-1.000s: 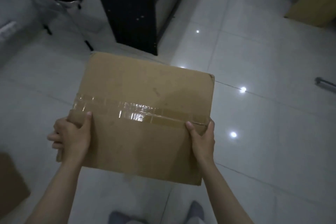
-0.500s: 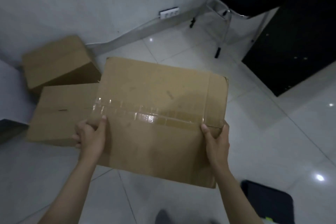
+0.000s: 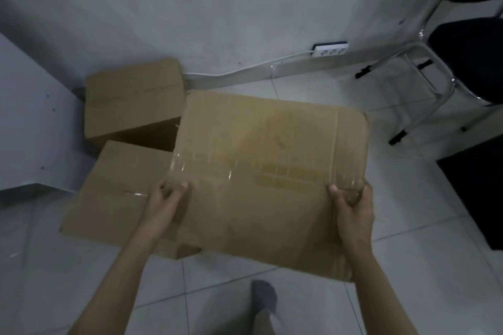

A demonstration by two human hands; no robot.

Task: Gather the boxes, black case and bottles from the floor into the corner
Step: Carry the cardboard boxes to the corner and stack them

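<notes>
A: What are we holding? We hold a flat taped box [image 3: 268, 171] off the floor [image 3: 313, 294], one hand at each side edge. Our left hand [image 3: 166, 198] curls round its left edge, thumb on top at the tape; our right hand [image 3: 353, 209] grips the right edge near the corner, thumb on top, fingers underneath.

B: Where does it lie relative to the corner? It hangs in front of the wall [image 3: 217, 8], overlapping two boxes already on the floor. The near box [image 3: 117, 193] sits partly under its left edge; the far box [image 3: 130, 98] stands behind that one, against the wall and beside a grey panel [image 3: 30, 130] at the left.

A: What else do we see? A power strip [image 3: 330, 49] at the wall's base, its cable [image 3: 245, 69] running left along the skirting; a chair [image 3: 468, 62] with a chrome frame at the right; a dark cabinet [image 3: 479, 193] at the right edge; our socked foot [image 3: 263, 296] on the tiles below the box.

B: Whether the held box touches the near box, we cannot tell.
</notes>
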